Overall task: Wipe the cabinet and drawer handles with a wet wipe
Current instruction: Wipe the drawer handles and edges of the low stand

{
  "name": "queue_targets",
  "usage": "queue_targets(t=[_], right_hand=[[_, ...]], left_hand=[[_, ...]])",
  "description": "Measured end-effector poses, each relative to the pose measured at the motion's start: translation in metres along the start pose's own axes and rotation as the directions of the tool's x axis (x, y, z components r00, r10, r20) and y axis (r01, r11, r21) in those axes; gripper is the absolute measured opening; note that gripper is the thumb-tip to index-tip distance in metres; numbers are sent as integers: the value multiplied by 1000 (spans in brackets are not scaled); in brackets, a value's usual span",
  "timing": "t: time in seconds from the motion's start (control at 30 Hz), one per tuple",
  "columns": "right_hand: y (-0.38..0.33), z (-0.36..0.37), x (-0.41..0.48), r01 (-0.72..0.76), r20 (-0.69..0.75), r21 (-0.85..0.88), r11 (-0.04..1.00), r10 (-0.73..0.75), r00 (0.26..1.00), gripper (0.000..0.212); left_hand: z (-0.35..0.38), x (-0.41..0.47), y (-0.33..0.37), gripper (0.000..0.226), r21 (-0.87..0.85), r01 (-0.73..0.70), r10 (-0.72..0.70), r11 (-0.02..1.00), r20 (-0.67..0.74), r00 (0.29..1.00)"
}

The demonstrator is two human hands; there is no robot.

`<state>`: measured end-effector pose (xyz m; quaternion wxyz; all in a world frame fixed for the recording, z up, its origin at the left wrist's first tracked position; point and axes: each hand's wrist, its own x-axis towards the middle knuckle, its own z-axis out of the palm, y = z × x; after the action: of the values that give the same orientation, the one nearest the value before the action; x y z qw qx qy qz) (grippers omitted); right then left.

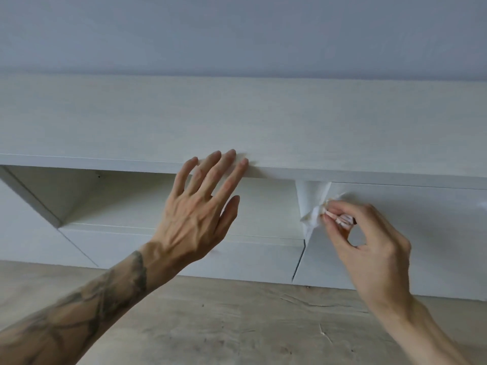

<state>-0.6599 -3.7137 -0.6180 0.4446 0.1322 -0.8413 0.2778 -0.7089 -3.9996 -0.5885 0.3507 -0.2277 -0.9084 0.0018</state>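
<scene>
A low white cabinet [237, 122] runs across the view, seen from above. My left hand [203, 206] hangs in front of its top edge with the fingers spread, their tips at the front lip, holding nothing. My right hand [369, 233] pinches a crumpled white wet wipe [313, 206] between thumb and fingertips. The wipe is pressed against the upper left corner of a white door front [421, 233], just under the top board. No separate handle shows there.
An open compartment [105, 196] sits left of my left hand, with a drawer front [184, 248] below it. A dark gap [299, 262] separates the drawer and the door. Wood-look floor [237, 325] lies in front of the cabinet; a grey wall [237, 32] rises behind.
</scene>
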Motion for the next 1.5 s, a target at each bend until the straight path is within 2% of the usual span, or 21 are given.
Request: queue_targets(t=[0.17,0.3,0.57,0.63,0.73,0.83,0.93,1.07,1.23,1.37,1.5], right_hand=[[-72,55,2,-37,89,-18,999,39,995,16],[-124,105,-1,-47,145,-72,996,57,988,12],[-182,169,-16,-250,204,-54,967,256,945,12],[-184,183,-32,-270,207,-53,962,275,939,12],[-184,204,-61,-308,187,-43,950,310,932,11],[-180,220,-90,-370,171,-59,927,375,911,11],[-175,230,-103,-434,143,-51,899,437,888,14],[-173,244,-108,-457,148,-41,889,457,877,17],[-170,249,-118,-470,165,-47,882,471,867,25],[-170,243,-125,-424,243,-22,906,416,876,40],[-163,241,-125,-394,254,-12,919,384,888,42]], left_hand=[[5,-26,-80,58,4,-129,129,992,-49,990],[9,-42,-136,57,-75,-190,183,979,-97,978],[23,-98,-211,56,-123,-234,208,964,-191,959],[34,-123,-221,55,-130,-215,196,968,-145,970],[61,-158,-233,56,-138,-158,165,978,39,986],[89,-179,-235,58,-122,-47,72,991,210,975],[109,-190,-231,59,-116,7,27,993,289,957],[123,-193,-233,59,-124,2,35,992,296,954],[128,-195,-225,56,-106,60,-37,993,204,978],[135,-197,-227,56,-110,39,-19,993,180,984],[137,-198,-226,56,-112,42,-22,993,171,985]])
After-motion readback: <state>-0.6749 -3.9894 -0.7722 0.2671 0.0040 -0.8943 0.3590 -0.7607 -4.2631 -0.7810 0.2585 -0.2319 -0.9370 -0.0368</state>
